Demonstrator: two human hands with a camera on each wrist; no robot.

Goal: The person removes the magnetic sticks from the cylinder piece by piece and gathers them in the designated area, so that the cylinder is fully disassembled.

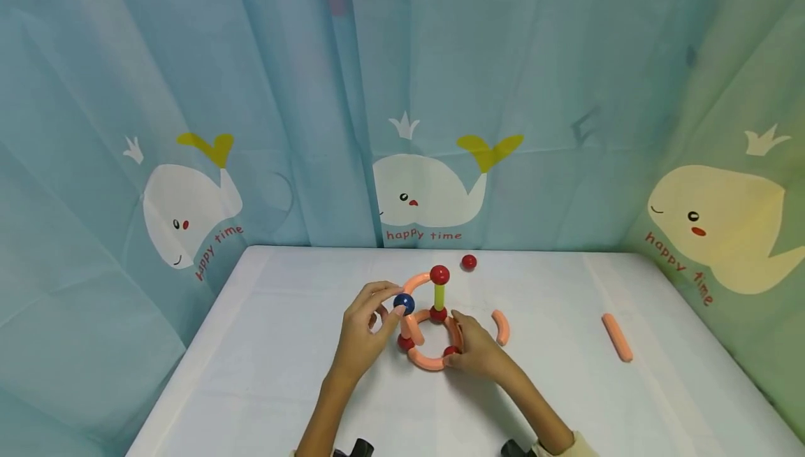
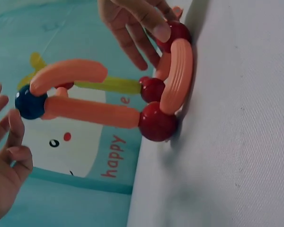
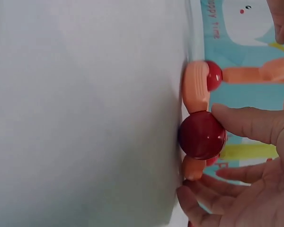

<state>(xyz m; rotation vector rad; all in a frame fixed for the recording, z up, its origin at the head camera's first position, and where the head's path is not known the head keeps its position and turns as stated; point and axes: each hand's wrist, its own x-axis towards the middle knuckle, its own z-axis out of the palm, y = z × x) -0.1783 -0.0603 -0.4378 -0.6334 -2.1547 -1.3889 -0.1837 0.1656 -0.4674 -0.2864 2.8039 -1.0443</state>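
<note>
A toy frame of balls and sticks stands on the table, its base a ring of curved orange sticks (image 1: pixel 428 362) joined by red balls (image 2: pixel 158 121). From the base rise a yellow-green stick (image 1: pixel 439 296), topped by a red ball (image 1: pixel 439 274), and a straight orange stick (image 2: pixel 94 112) topped by a blue ball (image 1: pixel 404 304). A curved orange stick (image 2: pixel 71 73) juts from the blue ball, its other end free. My left hand (image 1: pixel 363 335) pinches the blue ball between thumb and fingertips. My right hand (image 1: pixel 481 352) holds the ring's right side, thumb on a red ball (image 3: pixel 202 135).
A loose red ball (image 1: pixel 469 263) lies behind the frame. To its right are a short curved orange stick (image 1: pixel 500 327) and, farther off, a straight orange stick (image 1: pixel 618 337). A blue curtain (image 1: pixel 541 93) with whale prints hangs at the white table's (image 1: pixel 251 387) back edge.
</note>
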